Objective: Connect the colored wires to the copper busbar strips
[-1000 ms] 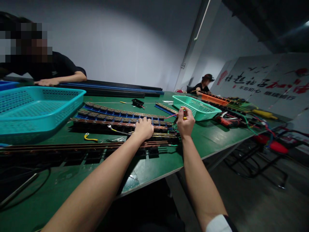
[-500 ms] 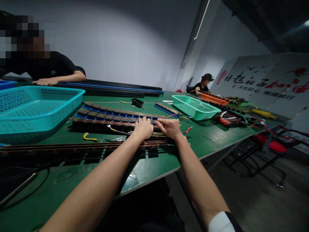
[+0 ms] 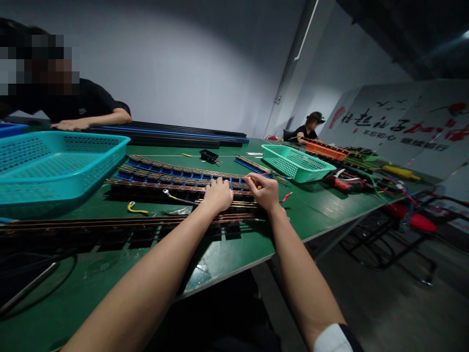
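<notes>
Rail strips (image 3: 176,178) lined with metal rods lie side by side across the middle of the green worktop (image 3: 315,210), the largest thing I see through the head camera. Next in size comes the big teal basket (image 3: 44,188) at the left, with long dark bars (image 3: 176,132) stacked at the back. Nearer than the strips runs a longer rail (image 3: 120,222), copper-coloured rods along its top. To the right sits a smaller green basket (image 3: 289,166), apart from the strips.

My left hand (image 3: 219,194) rests palm down over the strips, fingers bent; I cannot tell whether it grips a rod or only presses. My right hand (image 3: 266,189) is closed just beside it at the strips' right end, with a small yellow piece (image 3: 260,187) between its fingers, perhaps a tool handle, mostly hidden.

Smaller again are a black box (image 3: 209,156) behind the strips, a yellow cable (image 3: 137,209) with a ring end, and a red-tipped wire (image 3: 287,197) beyond my right wrist.

I judge the step in hand to be close work on the strip ends, one side steadying, the other working. The next move calls for firm left pressure and a fine right-side touch.
</notes>
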A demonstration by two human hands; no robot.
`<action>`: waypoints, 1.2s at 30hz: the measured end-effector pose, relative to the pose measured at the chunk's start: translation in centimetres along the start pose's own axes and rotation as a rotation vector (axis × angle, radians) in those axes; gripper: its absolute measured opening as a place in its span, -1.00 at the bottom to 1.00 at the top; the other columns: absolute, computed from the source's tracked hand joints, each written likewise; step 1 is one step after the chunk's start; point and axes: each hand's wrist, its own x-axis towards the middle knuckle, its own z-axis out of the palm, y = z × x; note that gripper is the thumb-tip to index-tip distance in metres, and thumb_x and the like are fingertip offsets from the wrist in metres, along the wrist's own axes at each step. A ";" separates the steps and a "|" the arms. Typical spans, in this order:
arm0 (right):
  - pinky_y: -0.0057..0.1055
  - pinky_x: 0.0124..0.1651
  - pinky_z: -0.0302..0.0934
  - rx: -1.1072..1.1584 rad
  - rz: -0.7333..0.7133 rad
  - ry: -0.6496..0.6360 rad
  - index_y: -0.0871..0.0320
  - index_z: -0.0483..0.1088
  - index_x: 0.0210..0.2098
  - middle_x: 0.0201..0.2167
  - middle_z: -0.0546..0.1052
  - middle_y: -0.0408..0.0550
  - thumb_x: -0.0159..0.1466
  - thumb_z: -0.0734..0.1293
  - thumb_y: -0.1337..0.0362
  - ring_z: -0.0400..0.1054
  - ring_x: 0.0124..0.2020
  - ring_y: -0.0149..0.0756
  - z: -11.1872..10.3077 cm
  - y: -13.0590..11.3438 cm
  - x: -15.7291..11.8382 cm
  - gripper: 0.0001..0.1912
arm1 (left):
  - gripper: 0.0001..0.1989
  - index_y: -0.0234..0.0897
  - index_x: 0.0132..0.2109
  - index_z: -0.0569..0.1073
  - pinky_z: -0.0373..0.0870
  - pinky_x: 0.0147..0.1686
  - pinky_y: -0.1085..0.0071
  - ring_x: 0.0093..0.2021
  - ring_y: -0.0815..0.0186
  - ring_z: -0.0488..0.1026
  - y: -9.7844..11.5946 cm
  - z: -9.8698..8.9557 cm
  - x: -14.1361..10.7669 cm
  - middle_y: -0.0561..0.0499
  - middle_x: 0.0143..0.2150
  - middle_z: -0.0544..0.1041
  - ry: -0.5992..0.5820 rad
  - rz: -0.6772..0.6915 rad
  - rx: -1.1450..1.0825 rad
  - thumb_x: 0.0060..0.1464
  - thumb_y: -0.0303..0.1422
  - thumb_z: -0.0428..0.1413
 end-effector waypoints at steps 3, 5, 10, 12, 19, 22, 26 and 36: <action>-0.48 -0.47 0.06 0.040 0.156 0.274 0.18 0.55 -0.25 -0.61 0.46 -0.17 0.35 0.23 -0.08 0.22 -0.62 -0.44 -0.2 0.2 0.2 -0.53 | -0.58 -0.42 0.17 0.37 0.37 0.10 0.08 0.22 -0.08 0.33 0.0 0.0 0.0 -0.33 0.16 0.41 -0.009 -0.005 0.000 0.34 -0.30 -0.16; -0.48 -0.47 0.07 0.043 0.229 0.403 0.21 0.52 -0.24 -0.61 0.45 -0.16 0.36 0.20 -0.10 0.23 -0.61 -0.42 -0.3 0.3 0.3 -0.51 | -0.59 -0.42 0.17 0.37 0.37 0.10 0.08 0.21 -0.07 0.33 -0.1 0.0 0.0 -0.32 0.16 0.41 -0.012 -0.006 -0.002 0.33 -0.31 -0.16; -0.47 -0.49 0.08 0.044 0.356 0.562 0.22 0.48 -0.27 -0.63 0.44 -0.14 0.36 0.19 -0.15 0.25 -0.63 -0.40 -0.5 0.5 0.8 -0.46 | -0.58 -0.42 0.17 0.37 0.37 0.10 0.07 0.21 -0.07 0.33 -0.1 0.0 0.1 -0.33 0.17 0.40 -0.018 -0.007 -0.006 0.33 -0.31 -0.17; -0.47 -0.50 0.11 0.076 0.422 0.613 0.22 0.46 -0.26 -0.59 0.49 -0.10 0.35 0.17 -0.17 0.29 -0.63 -0.39 -0.7 0.7 1.0 -0.45 | -0.58 -0.41 0.17 0.36 0.36 0.10 0.08 0.21 -0.06 0.33 0.0 -0.1 0.1 -0.32 0.17 0.40 -0.023 -0.010 -0.006 0.33 -0.30 -0.17; -0.48 -0.56 0.22 0.337 0.446 0.556 0.20 0.37 -0.08 -0.39 0.60 -0.03 0.37 0.17 -0.14 0.35 -0.68 -0.43 -1.6 -0.2 0.4 -0.49 | -0.59 -0.41 0.16 0.38 0.37 0.09 0.08 0.21 -0.07 0.33 0.0 -0.1 0.0 -0.34 0.18 0.39 -0.009 -0.011 -0.007 0.32 -0.31 -0.16; -0.47 -0.54 0.26 0.357 0.353 0.592 0.19 0.33 0.00 -0.35 0.59 -0.03 0.39 0.18 -0.09 0.38 -0.64 -0.43 -2.0 -1.5 -0.7 -0.52 | -0.58 -0.41 0.16 0.38 0.37 0.08 0.06 0.21 -0.08 0.32 -0.1 0.1 0.1 -0.35 0.19 0.38 -0.004 -0.011 -0.010 0.32 -0.30 -0.16; -0.48 -0.52 0.26 0.371 0.230 0.642 0.15 0.30 0.02 -0.35 0.55 -0.08 0.40 0.22 -0.03 0.41 -0.61 -0.45 -2.5 -2.7 -2.5 -0.60 | -0.58 -0.41 0.16 0.37 0.36 0.10 0.06 0.21 -0.07 0.32 -0.1 0.2 0.1 -0.33 0.18 0.40 -0.009 -0.006 -0.025 0.32 -0.29 -0.16; -0.47 -0.57 0.23 0.489 0.274 0.665 0.14 0.29 -0.02 -0.44 0.49 -0.16 0.43 0.13 -0.07 0.37 -0.67 -0.45 -3.0 -3.0 -4.9 -0.59 | -0.60 -0.40 0.15 0.38 0.37 0.10 0.09 0.21 -0.06 0.33 -0.1 0.2 0.1 -0.29 0.17 0.41 -0.011 -0.010 -0.005 0.33 -0.30 -0.15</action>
